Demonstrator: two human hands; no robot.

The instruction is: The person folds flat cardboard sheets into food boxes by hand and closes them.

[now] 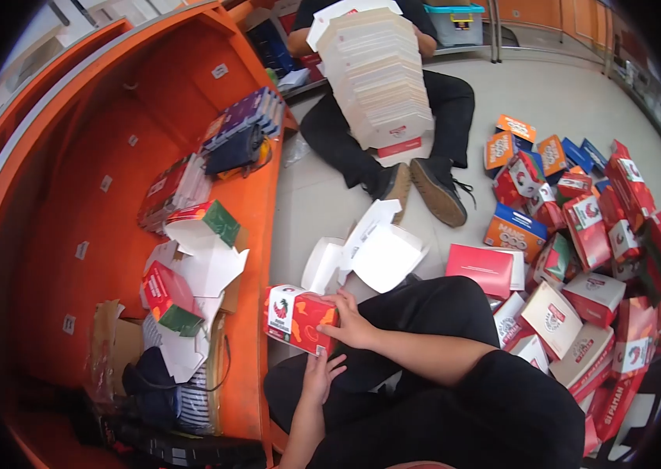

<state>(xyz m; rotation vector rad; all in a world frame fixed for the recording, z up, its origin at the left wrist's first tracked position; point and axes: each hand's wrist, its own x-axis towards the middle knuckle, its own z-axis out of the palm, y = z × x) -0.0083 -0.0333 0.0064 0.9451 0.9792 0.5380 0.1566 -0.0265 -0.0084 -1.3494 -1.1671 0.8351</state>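
A red food carton (301, 319) with a white printed panel and orange pictures is held low over the floor, beside the orange shelf. My right hand (352, 322) grips its near right side, fingers across the top edge. My left hand (321, 377) holds the lower edge, some of its fingers stretched away from the card. Just beyond the carton, open white cartons (381, 254) lie on the floor with their flaps up, inner sides showing.
A large pile of folded red, orange and blue boxes (584, 215) covers the floor on the right. Opposite sits a person holding a tall stack of flat cartons (377, 78). The orange shelf (248, 344) on the left holds box blanks, opened cartons and bags.
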